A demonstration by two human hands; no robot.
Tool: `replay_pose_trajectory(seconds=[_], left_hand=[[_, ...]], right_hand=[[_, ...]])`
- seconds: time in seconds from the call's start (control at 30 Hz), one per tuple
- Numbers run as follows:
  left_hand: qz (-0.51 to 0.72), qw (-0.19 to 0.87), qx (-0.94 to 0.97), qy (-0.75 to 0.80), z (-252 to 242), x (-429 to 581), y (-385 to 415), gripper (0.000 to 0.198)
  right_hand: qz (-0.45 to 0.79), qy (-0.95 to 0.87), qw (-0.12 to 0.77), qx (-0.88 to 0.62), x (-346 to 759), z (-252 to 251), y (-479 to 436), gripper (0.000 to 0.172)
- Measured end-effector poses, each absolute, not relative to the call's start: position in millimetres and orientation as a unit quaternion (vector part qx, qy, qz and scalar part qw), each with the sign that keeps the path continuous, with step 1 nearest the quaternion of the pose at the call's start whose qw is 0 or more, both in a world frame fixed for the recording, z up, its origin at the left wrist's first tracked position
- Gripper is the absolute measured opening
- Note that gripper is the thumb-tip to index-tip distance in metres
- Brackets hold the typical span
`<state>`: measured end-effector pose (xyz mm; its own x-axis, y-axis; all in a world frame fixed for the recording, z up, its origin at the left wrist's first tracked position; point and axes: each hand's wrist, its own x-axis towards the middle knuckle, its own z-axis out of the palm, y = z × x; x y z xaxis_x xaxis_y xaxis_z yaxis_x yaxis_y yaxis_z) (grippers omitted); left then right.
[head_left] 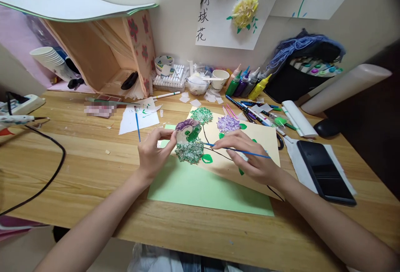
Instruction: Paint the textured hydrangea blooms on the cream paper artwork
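Note:
My left hand (153, 152) pinches the edge of a small round paint dish (184, 137), smeared with purple and green, and holds it tilted above the artwork. In my right hand (248, 155) is a thin blue paintbrush (254, 153); its tip points left, close to the dish. Whether the tip touches paint I cannot tell. Below the hands lies a cream sheet (225, 184) with drawn stems, green leaves and raised flower heads. A dark green and white flower (190, 153) sits just under the dish. Behind it are a lighter green flower (202, 115) and a purple flower (228, 123).
A light green sheet (206, 199) lies under the cream one. Paint bottles (245, 83), a paper cup (220, 79) and scattered pens stand or lie behind. A phone (325, 172) is at right, and a glue gun (18, 119) with a black cable (64, 155) at left.

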<state>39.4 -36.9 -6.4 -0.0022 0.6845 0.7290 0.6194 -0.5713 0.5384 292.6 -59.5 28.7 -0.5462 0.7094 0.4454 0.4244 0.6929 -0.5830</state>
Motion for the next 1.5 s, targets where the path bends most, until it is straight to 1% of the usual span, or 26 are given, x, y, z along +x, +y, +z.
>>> replay_pose_trajectory(seconds=[0.13,0.2,0.23,0.37,0.5,0.8,1.07,1.5], left_hand=[[0.545,0.073,0.68,0.484,-5.8,37.1,-33.1,0.004],[0.558,0.106,0.648,0.507,-5.5,34.0,-29.1,0.006],[0.565,0.119,0.632,0.517,-5.3,32.1,-26.9,0.007],[0.582,0.139,0.591,0.54,-4.4,25.8,-19.6,0.011],[0.584,0.14,0.585,0.545,-4.2,24.4,-17.5,0.013],[0.583,0.127,0.585,0.55,-5.9,24.3,-16.7,0.016],[0.592,0.128,0.587,0.537,-5.9,24.6,-16.2,0.014],[0.588,0.12,0.585,0.545,-6.4,24.5,-15.2,0.014]], right_hand=[[0.269,-0.78,0.417,-0.381,302.7,32.2,-55.6,0.025],[0.284,-0.755,0.433,-0.401,307.6,32.4,-52.3,0.027],[0.285,-0.758,0.423,-0.407,309.3,31.8,-50.7,0.027],[0.267,-0.813,0.338,-0.392,308.1,27.2,-47.5,0.022],[0.259,-0.844,0.309,-0.353,302.3,23.8,-49.3,0.02],[0.247,-0.852,0.314,-0.338,302.5,25.4,-50.6,0.021],[0.239,-0.854,0.318,-0.335,302.5,28.0,-51.1,0.021],[0.249,-0.858,0.303,-0.331,301.5,26.0,-51.3,0.02]])
